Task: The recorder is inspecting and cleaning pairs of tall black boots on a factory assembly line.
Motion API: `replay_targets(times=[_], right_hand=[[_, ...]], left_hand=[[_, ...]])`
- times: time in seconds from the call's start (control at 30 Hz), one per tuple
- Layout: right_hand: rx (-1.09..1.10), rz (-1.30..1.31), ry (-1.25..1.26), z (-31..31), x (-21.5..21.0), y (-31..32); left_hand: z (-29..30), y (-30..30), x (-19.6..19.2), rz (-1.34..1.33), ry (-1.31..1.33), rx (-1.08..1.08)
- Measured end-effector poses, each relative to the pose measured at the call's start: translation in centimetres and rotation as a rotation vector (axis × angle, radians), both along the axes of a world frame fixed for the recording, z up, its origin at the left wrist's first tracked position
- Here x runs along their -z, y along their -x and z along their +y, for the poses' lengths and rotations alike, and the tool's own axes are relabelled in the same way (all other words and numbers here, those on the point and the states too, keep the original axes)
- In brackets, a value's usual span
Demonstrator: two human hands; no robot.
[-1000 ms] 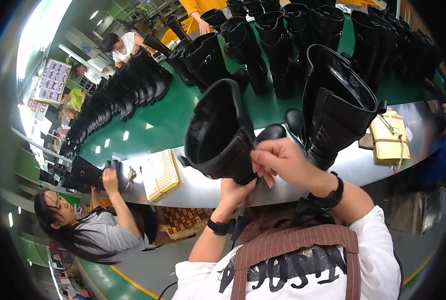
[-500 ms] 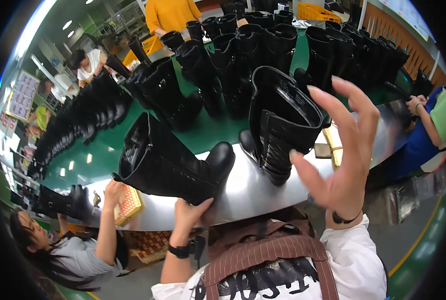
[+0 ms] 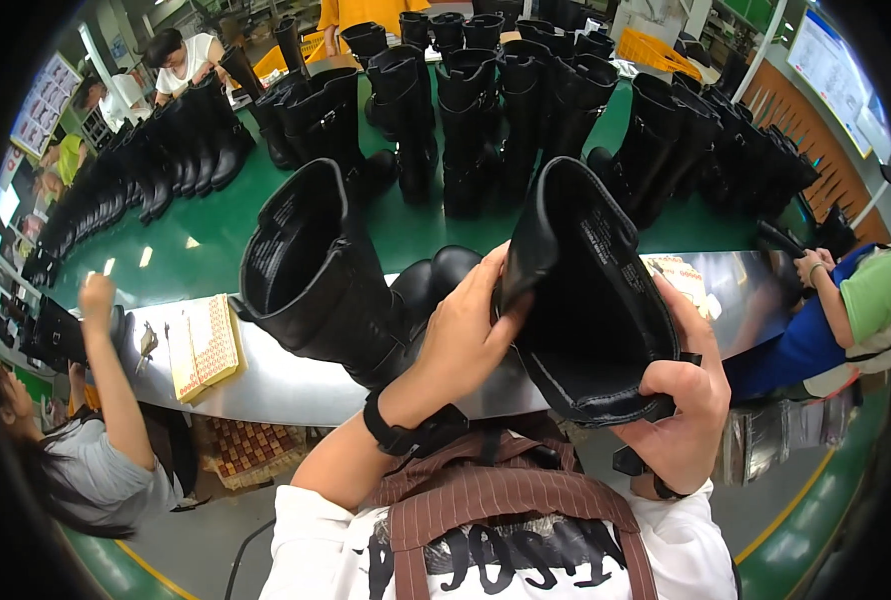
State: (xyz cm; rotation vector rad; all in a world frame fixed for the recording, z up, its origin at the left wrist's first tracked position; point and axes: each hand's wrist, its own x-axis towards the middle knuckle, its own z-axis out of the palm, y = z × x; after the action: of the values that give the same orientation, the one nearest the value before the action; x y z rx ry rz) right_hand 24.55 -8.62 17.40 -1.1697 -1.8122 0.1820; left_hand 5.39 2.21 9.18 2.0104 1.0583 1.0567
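Note:
Between my hands is a tall black boot (image 3: 586,310), its wide top opening tilted toward me with the dark lining showing. My left hand (image 3: 471,330) grips the left side of its shaft, the thumb at the rim. On the right, my right hand (image 3: 681,395) pinches the rim, fingers outside and thumb at the edge near a small strap. A second black boot (image 3: 316,290) stands just left of my left hand on the shiny metal table edge (image 3: 306,385), its toe partly hidden behind that hand. The lower part of the held boot is out of sight.
Many black boots (image 3: 466,110) stand in rows on the green tabletop (image 3: 416,230). A yellow patterned box (image 3: 206,345) lies on the left metal edge. One co-worker (image 3: 96,440) reaches in at left; another (image 3: 831,310) works at right. Yellow crates (image 3: 656,52) stand behind.
My left hand has left the left boot and taken hold of the right one. My right hand, previously open in the air, now grips its rim. That boot has tipped toward me.

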Motion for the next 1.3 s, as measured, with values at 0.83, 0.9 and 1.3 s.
replay_targets(times=[0.83, 0.9, 1.3], right_hand=[[0.218, -0.008, -0.465, 4.1, 2.0, -0.6], [0.229, -0.019, -0.467, 4.8, 2.2, -0.8], [0.874, 0.029, 0.02, 7.7, 5.8, -18.5]], left_hand=[[2.3, -1.1, -5.1, -1.223, 0.5, 0.097], [3.2, -1.0, -4.1, -1.244, 0.666, 0.056], [1.3, -2.3, -1.2, -0.712, 0.074, 0.053]])
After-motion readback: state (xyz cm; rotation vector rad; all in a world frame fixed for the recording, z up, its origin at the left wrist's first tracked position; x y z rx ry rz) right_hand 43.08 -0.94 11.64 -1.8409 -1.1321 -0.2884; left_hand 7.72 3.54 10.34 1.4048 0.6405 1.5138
